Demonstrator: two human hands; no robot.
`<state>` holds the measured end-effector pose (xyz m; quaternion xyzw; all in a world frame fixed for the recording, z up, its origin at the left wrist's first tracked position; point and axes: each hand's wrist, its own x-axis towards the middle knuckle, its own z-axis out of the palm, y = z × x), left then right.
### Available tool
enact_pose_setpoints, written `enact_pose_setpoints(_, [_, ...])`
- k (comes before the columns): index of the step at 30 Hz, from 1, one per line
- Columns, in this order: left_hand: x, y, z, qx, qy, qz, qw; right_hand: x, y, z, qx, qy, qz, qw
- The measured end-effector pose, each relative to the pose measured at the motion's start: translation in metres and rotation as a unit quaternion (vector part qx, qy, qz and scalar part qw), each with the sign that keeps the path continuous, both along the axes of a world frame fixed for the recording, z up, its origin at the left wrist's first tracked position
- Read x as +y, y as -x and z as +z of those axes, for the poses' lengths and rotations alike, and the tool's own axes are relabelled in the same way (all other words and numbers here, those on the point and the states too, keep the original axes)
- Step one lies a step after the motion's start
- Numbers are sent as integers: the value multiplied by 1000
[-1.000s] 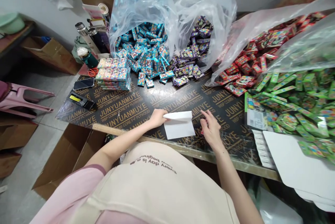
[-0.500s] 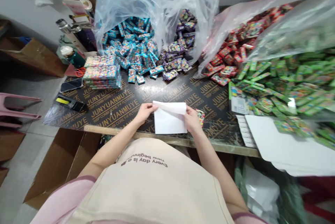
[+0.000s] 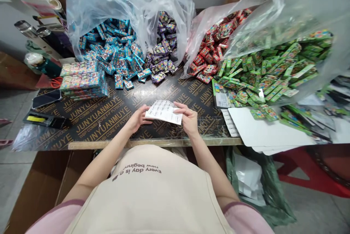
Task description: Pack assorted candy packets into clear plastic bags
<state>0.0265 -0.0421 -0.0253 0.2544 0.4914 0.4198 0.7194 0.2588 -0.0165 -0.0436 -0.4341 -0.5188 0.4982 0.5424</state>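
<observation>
My left hand (image 3: 138, 118) and my right hand (image 3: 188, 118) both pinch a small white sheet (image 3: 164, 111) printed with rows of small marks, held just above the dark plywood tabletop (image 3: 109, 115) near its front edge. The left fingers grip the sheet's left edge, the right fingers its right edge. Beyond it lie heaps of small packets spilling from clear plastic bags: blue packets (image 3: 115, 50), purple packets (image 3: 162, 57), red packets (image 3: 212, 50) and green packets (image 3: 270, 70).
A stack of colourful flat boxes (image 3: 82, 80) stands at the left, with a phone (image 3: 46, 98), a black tool with a yellow stripe (image 3: 45, 120) and flasks (image 3: 35, 33) nearby. White card sheets (image 3: 266, 133) lie at the right. Cardboard boxes (image 3: 35, 190) sit on the floor.
The right hand joined the left on the white sheet, and the sheet was turned over so its printed side faces up. The view shifted right.
</observation>
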Motion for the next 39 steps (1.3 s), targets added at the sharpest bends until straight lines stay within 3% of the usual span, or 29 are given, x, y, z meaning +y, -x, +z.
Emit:
enact_pose_setpoints(2, [-2,-4,0,4,-14,-8,1000,1,-1,0,-42,-29,15,999])
enact_pose_setpoints(5, [-2,-8,2,28,-66,40,997,1,3,-2,-85,-48,11,995])
enact_pose_setpoints(8, [0,-6,5,50,-103,101,988,-1,8,-5,-75,-15,-21,997])
enact_pose_setpoints(11, [3,-3,8,56,-125,132,982,-2,13,-5,-57,7,3,998])
enact_pose_setpoints(16, [0,-2,7,83,-172,120,974,-3,18,-2,-59,21,74,995])
enact_pose_setpoints(21, [-4,0,6,170,-244,79,951,-2,23,0,-37,80,87,992])
enact_pose_setpoints(28, [2,8,15,235,-171,97,952,-3,30,10,-5,153,73,986])
enact_pose_setpoints(31, [2,8,17,300,-181,106,931,-4,34,14,-53,131,55,988])
enact_pose_setpoints(35, [4,13,19,376,-223,130,890,-4,36,22,-194,18,-31,980])
enact_pose_setpoints(37, [6,16,21,356,-223,94,903,-3,34,26,-233,-18,-58,971])
enact_pose_setpoints(39, [7,19,22,291,-192,29,937,-3,31,28,-206,7,-31,978])
